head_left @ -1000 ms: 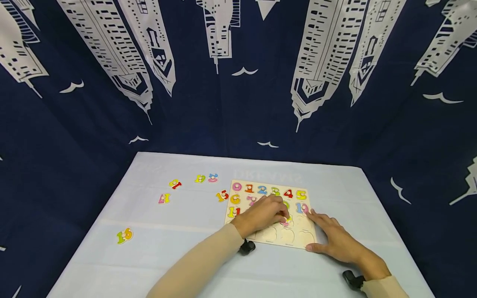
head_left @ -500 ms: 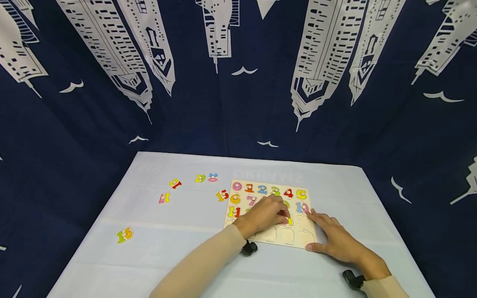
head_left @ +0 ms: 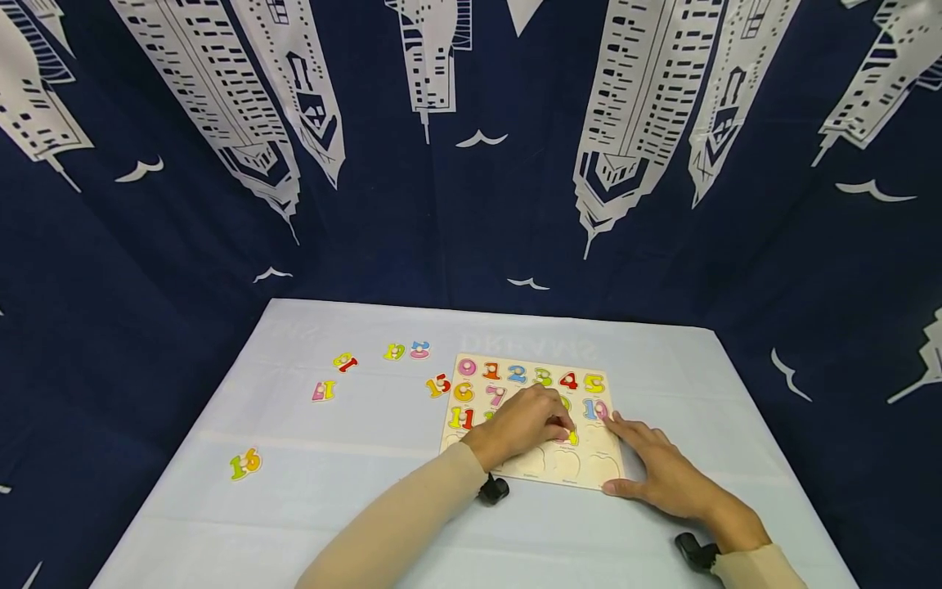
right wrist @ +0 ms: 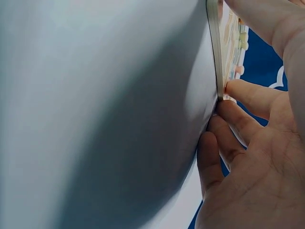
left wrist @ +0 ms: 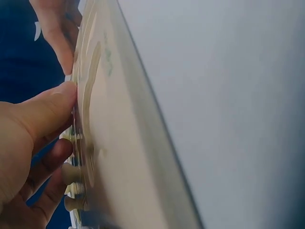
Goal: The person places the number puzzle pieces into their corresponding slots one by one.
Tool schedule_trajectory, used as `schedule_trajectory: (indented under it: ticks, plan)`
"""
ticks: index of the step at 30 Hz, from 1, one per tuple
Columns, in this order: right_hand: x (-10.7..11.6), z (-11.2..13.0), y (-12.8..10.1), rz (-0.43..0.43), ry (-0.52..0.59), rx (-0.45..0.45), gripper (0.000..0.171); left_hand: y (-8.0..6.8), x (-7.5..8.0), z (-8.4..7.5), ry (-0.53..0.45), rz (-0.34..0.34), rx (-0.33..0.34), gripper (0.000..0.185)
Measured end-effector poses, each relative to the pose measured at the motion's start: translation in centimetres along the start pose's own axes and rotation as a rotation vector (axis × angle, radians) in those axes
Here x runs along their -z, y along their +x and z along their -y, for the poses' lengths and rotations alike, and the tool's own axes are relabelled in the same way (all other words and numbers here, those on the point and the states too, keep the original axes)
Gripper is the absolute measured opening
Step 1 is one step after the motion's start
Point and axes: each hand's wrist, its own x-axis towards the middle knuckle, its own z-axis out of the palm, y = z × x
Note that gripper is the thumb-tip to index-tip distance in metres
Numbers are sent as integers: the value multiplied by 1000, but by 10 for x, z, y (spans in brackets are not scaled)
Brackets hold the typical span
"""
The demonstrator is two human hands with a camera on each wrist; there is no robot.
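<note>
Left hand (head_left: pixel 524 427) curled over a small pink-and-yellow wooden number piece (head_left: pixel 568 438), pinching it down on the flat pale wooden number puzzle board (head_left: pixel 589 470). Right hand (head_left: pixel 662 474) flat, fingers straight, pressed against the board's right edge. Beyond, on the light blue tablecloth (head_left: pixel 331 507): loose colourful numbers 15 (head_left: pixel 438 384) and 16 (head_left: pixel 245 464).

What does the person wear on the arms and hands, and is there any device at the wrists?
Both hands, the left hand and the right hand, are bare. Long beige sleeves cover both arms to the wrists. A small black device sits under the left wrist, and another by the right wrist.
</note>
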Motion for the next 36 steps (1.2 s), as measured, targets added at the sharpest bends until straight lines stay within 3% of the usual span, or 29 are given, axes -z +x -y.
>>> schedule_trajectory:
  ticks: [12,20,29,36]
  plan:
    - [2,2,1,6,-6,1,114,-9,4,-2,-7,4,1,19]
    - [1,2,1,23,7,-17,115,-27,30,6,-56,-47,77,28]
    - [0,1,3,25,1,-23,117,-61,60,41,-69,-185,188,36]
    - [0,1,2,32,2,-30,119,-93,81,75,-51,-284,334,46]
